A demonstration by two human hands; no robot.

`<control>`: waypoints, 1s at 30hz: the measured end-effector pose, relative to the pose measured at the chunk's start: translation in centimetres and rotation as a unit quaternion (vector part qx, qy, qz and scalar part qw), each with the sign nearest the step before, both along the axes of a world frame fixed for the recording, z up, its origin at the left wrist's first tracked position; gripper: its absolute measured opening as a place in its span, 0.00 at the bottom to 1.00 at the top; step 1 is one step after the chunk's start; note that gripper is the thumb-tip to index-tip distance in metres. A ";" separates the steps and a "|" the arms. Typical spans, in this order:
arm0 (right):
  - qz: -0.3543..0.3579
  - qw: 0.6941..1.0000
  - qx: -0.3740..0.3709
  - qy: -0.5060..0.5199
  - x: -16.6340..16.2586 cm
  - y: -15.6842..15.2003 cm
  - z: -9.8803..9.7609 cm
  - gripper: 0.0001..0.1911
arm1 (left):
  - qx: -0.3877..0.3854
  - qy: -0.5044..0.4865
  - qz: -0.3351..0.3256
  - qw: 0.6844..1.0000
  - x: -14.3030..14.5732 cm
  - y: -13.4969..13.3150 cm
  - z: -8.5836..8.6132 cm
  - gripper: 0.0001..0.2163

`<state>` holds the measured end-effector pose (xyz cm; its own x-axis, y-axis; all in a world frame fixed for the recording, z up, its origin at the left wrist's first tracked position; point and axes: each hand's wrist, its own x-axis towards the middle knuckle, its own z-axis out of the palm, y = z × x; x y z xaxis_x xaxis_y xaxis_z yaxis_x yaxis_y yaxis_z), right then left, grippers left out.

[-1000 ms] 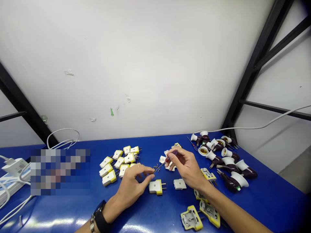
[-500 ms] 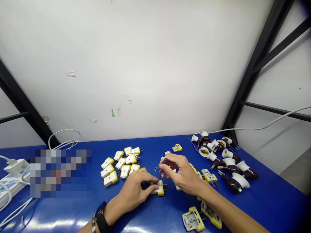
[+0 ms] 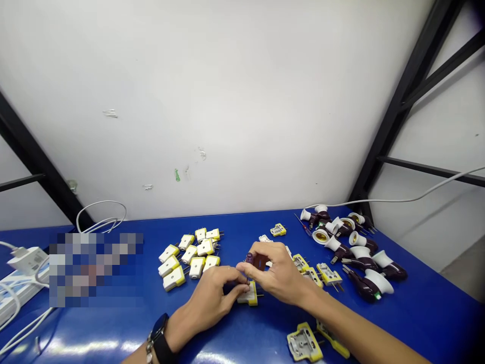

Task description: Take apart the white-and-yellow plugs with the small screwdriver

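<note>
Dark-red screwdriver (image 3: 255,261) sits pinched between thumb and fingers of the right hand (image 3: 280,277), its shaft angled down toward a white-and-yellow electrical plug (image 3: 249,298) at lower centre of the head view, the tip hidden by the fingers. Left hand (image 3: 210,296) curls over that plug, fingertips pressed to it on the blue workbench (image 3: 242,336), and the plug must stay steady under the tip. More plugs (image 3: 187,260) lie to the left, brown lampholders (image 3: 359,268) to the right.
</note>
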<state>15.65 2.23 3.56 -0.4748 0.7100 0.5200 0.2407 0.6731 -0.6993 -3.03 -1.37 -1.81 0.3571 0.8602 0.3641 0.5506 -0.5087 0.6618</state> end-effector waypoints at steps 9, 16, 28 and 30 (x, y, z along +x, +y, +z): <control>0.051 0.992 -0.105 0.049 0.0 -0.4 -0.5 0.07 | 0.016 0.039 -0.039 0.998 -0.2 -0.1 0.6 0.07; 0.015 0.993 -0.104 0.057 0.0 -0.2 -0.6 0.12 | 0.035 0.020 -0.027 0.999 -0.2 0.1 -0.5 0.04; 0.019 0.999 -0.037 0.021 0.3 -0.5 -0.8 0.04 | 0.040 0.042 -0.027 0.998 0.0 0.0 -0.2 0.05; 0.009 0.999 -0.030 0.025 0.3 -0.4 -0.8 0.07 | 0.046 0.040 -0.011 0.998 0.0 0.2 -0.5 0.04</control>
<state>15.99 1.81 2.73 -0.4625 0.7322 0.5000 0.1922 0.6333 -0.7497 -3.01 -1.22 -2.27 0.4072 0.8162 0.4099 0.5881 -0.5777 0.5660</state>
